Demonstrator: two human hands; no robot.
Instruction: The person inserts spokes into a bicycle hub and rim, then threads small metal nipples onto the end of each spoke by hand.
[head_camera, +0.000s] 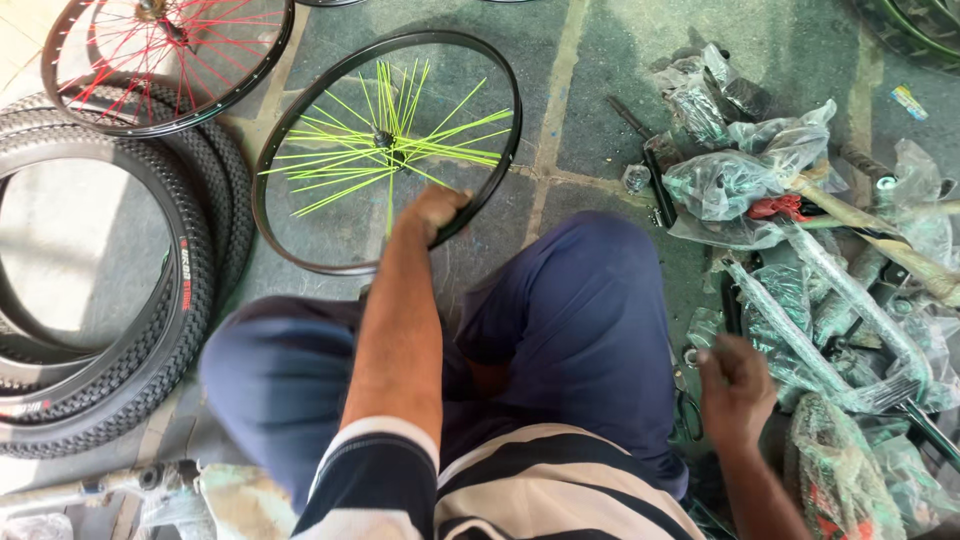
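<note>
A red-spoked wheel (160, 60) lies beside stacked black tyres (120, 300), with a wooden-handled hammer (880, 235) at right.

Navy trousers (570, 330) — striped tee (500, 490), short slvs.

Bright daylight from the left; hands and knees motion-blurred.

The rim (300, 130) at upper centre of the frame is black, with bright yellow-green spokes (400, 150). The wheel (240, 75) at upper left is black too, its spokes red. The tyres (120, 400) at left are black with a knobbly tread and small red lettering. The trousers (570, 330) are dark blue. The shirt (520, 490) has black and cream stripes. The floor (590, 90) is grey-green with pale joints. The bags (740, 180) at right are clear, greenish.
</note>
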